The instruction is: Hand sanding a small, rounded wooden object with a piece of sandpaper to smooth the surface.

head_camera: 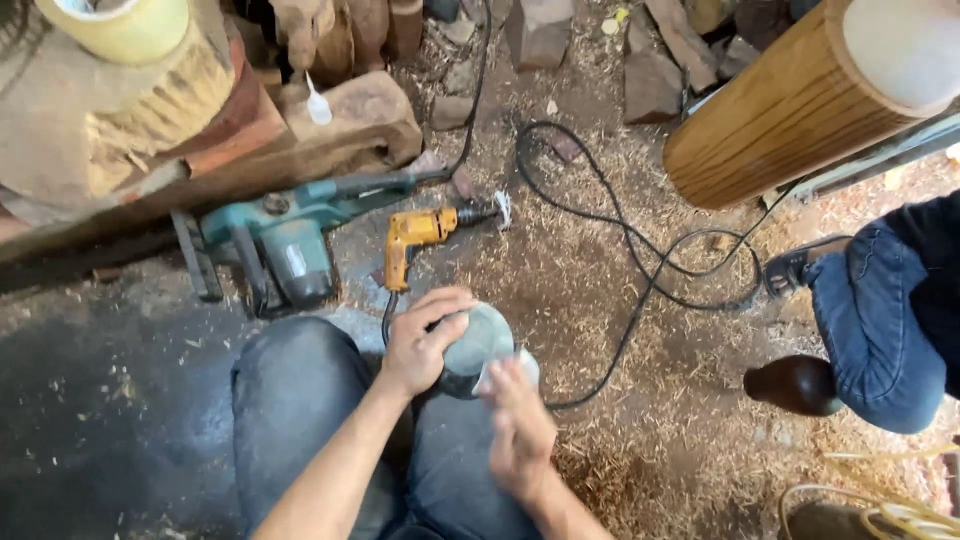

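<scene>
My left hand (420,345) grips a round grey-green bowl-like piece (478,340) held above my knees, fingers wrapped over its left rim. My right hand (518,425) is blurred and presses a small pale sheet (503,372), perhaps sandpaper, against the piece's lower right side. Both forearms reach up from the bottom of the view over my dark jeans (300,400).
A yellow electric drill (415,238) and a teal power saw (285,245) lie on the sawdust-covered floor just ahead. Black cables (640,270) loop to the right. A large wooden cylinder (790,100) stands upper right. Another person's jeans-clad leg (880,330) sits at right beside a dark rounded wooden object (795,385).
</scene>
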